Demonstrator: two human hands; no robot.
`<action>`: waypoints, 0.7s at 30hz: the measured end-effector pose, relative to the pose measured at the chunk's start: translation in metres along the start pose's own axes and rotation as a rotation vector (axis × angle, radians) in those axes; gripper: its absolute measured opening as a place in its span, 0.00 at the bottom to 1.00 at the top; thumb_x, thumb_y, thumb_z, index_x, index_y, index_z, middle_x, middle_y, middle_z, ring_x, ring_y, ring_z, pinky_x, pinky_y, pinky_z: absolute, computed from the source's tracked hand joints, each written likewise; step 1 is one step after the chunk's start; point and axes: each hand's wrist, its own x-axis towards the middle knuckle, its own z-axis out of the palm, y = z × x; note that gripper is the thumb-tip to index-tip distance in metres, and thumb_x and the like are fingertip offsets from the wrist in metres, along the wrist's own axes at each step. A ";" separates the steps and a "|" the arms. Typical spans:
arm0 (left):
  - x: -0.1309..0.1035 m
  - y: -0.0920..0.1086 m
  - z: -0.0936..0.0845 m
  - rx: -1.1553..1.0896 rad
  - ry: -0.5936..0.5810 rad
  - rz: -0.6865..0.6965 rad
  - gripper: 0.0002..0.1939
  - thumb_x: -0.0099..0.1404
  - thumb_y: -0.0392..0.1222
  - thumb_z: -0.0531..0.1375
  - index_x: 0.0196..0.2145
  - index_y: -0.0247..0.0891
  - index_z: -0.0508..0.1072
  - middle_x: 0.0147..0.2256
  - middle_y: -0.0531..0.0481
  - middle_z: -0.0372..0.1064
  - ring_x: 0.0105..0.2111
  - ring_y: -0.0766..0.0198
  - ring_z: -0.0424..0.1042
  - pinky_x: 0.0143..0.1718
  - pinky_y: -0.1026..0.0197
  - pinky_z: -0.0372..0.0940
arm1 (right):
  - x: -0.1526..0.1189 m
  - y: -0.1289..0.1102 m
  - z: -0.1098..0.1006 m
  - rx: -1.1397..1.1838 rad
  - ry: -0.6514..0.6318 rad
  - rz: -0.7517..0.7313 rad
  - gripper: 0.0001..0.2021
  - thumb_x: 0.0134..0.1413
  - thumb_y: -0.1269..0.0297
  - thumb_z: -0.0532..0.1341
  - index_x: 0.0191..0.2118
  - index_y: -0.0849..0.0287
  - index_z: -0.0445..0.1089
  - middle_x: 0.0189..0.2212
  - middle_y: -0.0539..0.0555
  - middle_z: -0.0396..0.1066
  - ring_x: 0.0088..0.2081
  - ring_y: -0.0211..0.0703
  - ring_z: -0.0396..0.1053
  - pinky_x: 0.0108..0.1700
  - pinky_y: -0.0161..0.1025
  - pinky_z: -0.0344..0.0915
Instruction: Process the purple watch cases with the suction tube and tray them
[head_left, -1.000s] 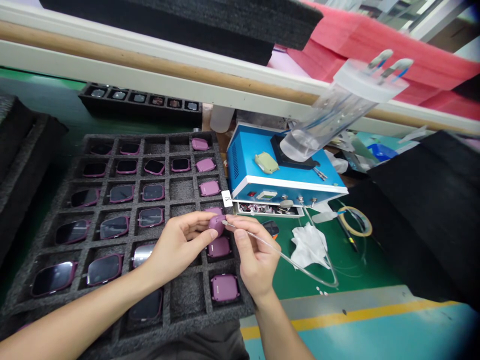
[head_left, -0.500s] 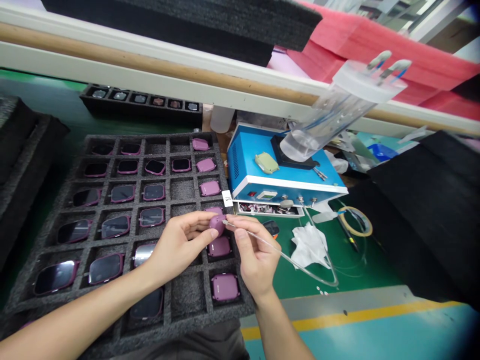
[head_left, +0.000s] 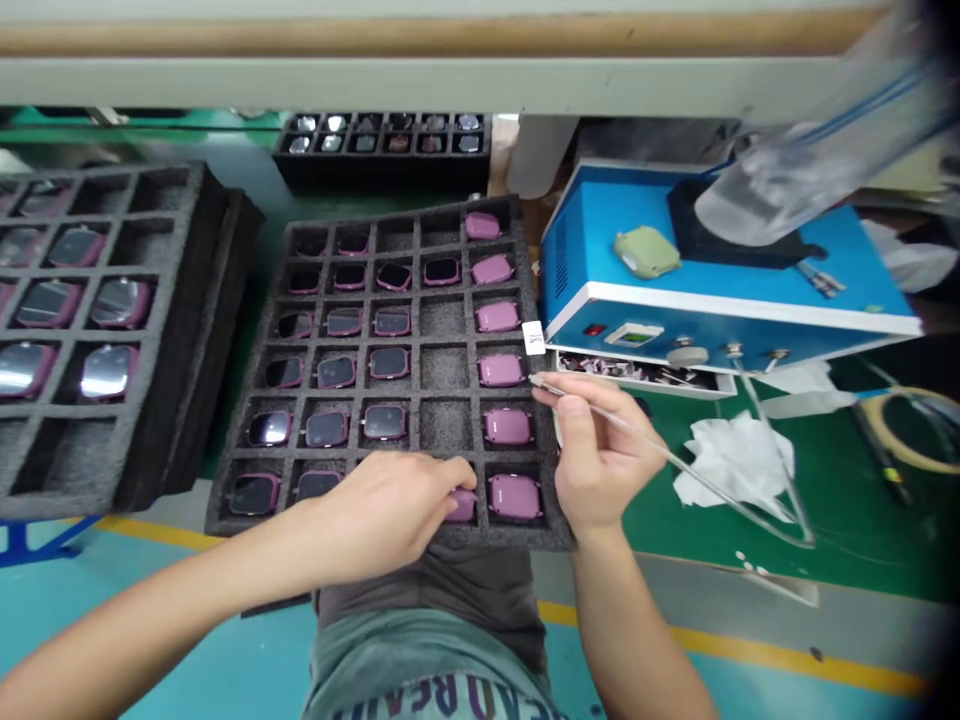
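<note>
Over the near edge of the black foam tray, my left hand grips a purple watch case at a compartment of the fourth column. My right hand holds a thin dispensing pen with a clear tube running off it; its tip is just right of the tray's last column. That column holds several purple cases with their backs up, such as one case. Dark-screened watches fill much of the left columns. Two compartments above my left hand are bare foam.
A blue machine with a pale green case on top stands at the right, above an open drawer of small parts. White tissue lies beside the tube. Stacked foam trays stand at the left; a shelf beam crosses above.
My left hand has moved the purple case from near the pen tip to a near compartment. My right hand still holds the pen. The view has shifted, showing more of the left trays.
</note>
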 end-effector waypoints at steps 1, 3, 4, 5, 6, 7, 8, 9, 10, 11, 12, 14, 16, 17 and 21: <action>-0.002 0.000 0.001 0.042 0.003 0.012 0.09 0.73 0.36 0.60 0.44 0.43 0.81 0.35 0.47 0.82 0.33 0.53 0.82 0.40 0.57 0.72 | 0.000 0.001 0.000 0.004 -0.007 -0.002 0.05 0.66 0.64 0.66 0.41 0.53 0.81 0.38 0.54 0.81 0.42 0.48 0.82 0.42 0.48 0.83; 0.008 -0.001 -0.008 0.154 0.049 0.038 0.09 0.72 0.37 0.60 0.45 0.43 0.82 0.41 0.45 0.83 0.40 0.51 0.83 0.44 0.56 0.72 | -0.001 0.002 -0.001 0.014 -0.025 -0.006 0.05 0.66 0.65 0.66 0.42 0.53 0.81 0.39 0.54 0.81 0.43 0.48 0.81 0.42 0.48 0.83; 0.021 -0.004 -0.017 0.229 0.095 0.041 0.10 0.73 0.38 0.61 0.46 0.44 0.83 0.44 0.44 0.83 0.43 0.50 0.82 0.47 0.54 0.72 | -0.001 0.003 -0.002 0.019 -0.033 -0.007 0.05 0.66 0.65 0.66 0.42 0.53 0.82 0.39 0.55 0.81 0.43 0.48 0.81 0.42 0.48 0.83; 0.037 -0.008 -0.028 0.314 0.158 0.034 0.11 0.73 0.39 0.60 0.47 0.43 0.83 0.46 0.43 0.83 0.46 0.48 0.82 0.50 0.52 0.72 | -0.001 0.004 -0.002 0.023 -0.038 -0.007 0.05 0.66 0.65 0.66 0.42 0.53 0.82 0.40 0.55 0.81 0.43 0.48 0.81 0.43 0.48 0.82; 0.057 -0.013 -0.042 0.406 0.236 0.011 0.12 0.74 0.39 0.59 0.48 0.43 0.83 0.48 0.42 0.83 0.49 0.46 0.81 0.52 0.50 0.71 | -0.002 0.005 -0.002 0.027 -0.040 -0.008 0.05 0.66 0.65 0.66 0.42 0.53 0.82 0.40 0.55 0.81 0.44 0.48 0.81 0.43 0.48 0.82; 0.079 -0.020 -0.056 0.493 0.320 -0.030 0.14 0.74 0.38 0.58 0.50 0.41 0.83 0.50 0.40 0.82 0.51 0.43 0.80 0.54 0.47 0.70 | -0.002 0.006 -0.002 0.029 -0.039 -0.007 0.05 0.66 0.65 0.66 0.42 0.53 0.82 0.40 0.55 0.81 0.44 0.48 0.81 0.43 0.48 0.82; 0.102 -0.028 -0.071 0.562 0.383 -0.071 0.15 0.74 0.37 0.58 0.52 0.40 0.83 0.52 0.38 0.81 0.54 0.42 0.79 0.56 0.45 0.68 | -0.003 0.006 -0.003 0.029 -0.038 -0.005 0.05 0.66 0.65 0.66 0.43 0.53 0.82 0.41 0.55 0.81 0.44 0.48 0.81 0.44 0.48 0.82; 0.122 -0.037 -0.084 0.616 0.410 -0.117 0.16 0.73 0.36 0.59 0.53 0.38 0.82 0.52 0.37 0.81 0.55 0.41 0.78 0.57 0.44 0.67 | -0.003 0.007 -0.003 0.028 -0.038 -0.002 0.05 0.66 0.65 0.66 0.43 0.54 0.82 0.41 0.55 0.81 0.44 0.48 0.81 0.44 0.48 0.82; 0.140 -0.046 -0.096 0.654 0.418 -0.154 0.16 0.72 0.35 0.60 0.53 0.36 0.82 0.52 0.35 0.81 0.55 0.39 0.78 0.57 0.43 0.67 | -0.004 0.008 -0.003 0.029 -0.043 0.003 0.06 0.66 0.65 0.66 0.43 0.54 0.82 0.41 0.56 0.81 0.45 0.48 0.81 0.45 0.48 0.82; 0.154 -0.054 -0.106 0.666 0.426 -0.165 0.16 0.71 0.34 0.61 0.53 0.34 0.83 0.51 0.33 0.81 0.55 0.38 0.77 0.57 0.42 0.67 | -0.004 0.008 -0.004 0.031 -0.052 0.008 0.06 0.66 0.66 0.66 0.43 0.54 0.82 0.42 0.56 0.81 0.45 0.48 0.80 0.45 0.48 0.82; 0.164 -0.060 -0.112 0.671 0.430 -0.172 0.15 0.70 0.34 0.62 0.51 0.34 0.83 0.50 0.32 0.82 0.55 0.37 0.77 0.57 0.42 0.66 | -0.004 0.009 -0.004 0.036 -0.064 0.012 0.06 0.66 0.66 0.66 0.44 0.54 0.82 0.42 0.56 0.81 0.46 0.48 0.80 0.46 0.48 0.82; 0.169 -0.065 -0.116 0.675 0.446 -0.165 0.14 0.71 0.34 0.60 0.49 0.33 0.84 0.49 0.32 0.82 0.55 0.37 0.78 0.58 0.42 0.66 | -0.004 0.010 -0.004 0.049 -0.086 0.011 0.06 0.66 0.67 0.65 0.44 0.54 0.82 0.42 0.56 0.81 0.46 0.48 0.80 0.46 0.47 0.82; 0.159 -0.060 -0.104 0.626 0.494 -0.127 0.15 0.72 0.35 0.59 0.50 0.34 0.83 0.49 0.34 0.82 0.55 0.40 0.78 0.58 0.43 0.67 | -0.003 0.010 -0.003 0.054 -0.076 0.005 0.07 0.67 0.67 0.65 0.44 0.53 0.82 0.42 0.55 0.81 0.46 0.48 0.80 0.46 0.48 0.83; 0.150 -0.056 -0.094 0.524 0.529 -0.085 0.15 0.73 0.36 0.59 0.52 0.35 0.83 0.49 0.36 0.83 0.54 0.42 0.79 0.58 0.45 0.68 | -0.002 0.010 -0.003 0.053 -0.061 -0.003 0.07 0.67 0.67 0.65 0.45 0.53 0.82 0.42 0.55 0.81 0.46 0.48 0.80 0.46 0.48 0.83; 0.109 -0.037 -0.037 -0.315 0.529 0.030 0.17 0.68 0.41 0.66 0.52 0.33 0.82 0.47 0.39 0.85 0.46 0.51 0.84 0.51 0.51 0.77 | 0.001 0.007 -0.001 0.045 -0.043 -0.034 0.08 0.68 0.69 0.64 0.46 0.52 0.81 0.44 0.54 0.82 0.48 0.48 0.81 0.49 0.49 0.82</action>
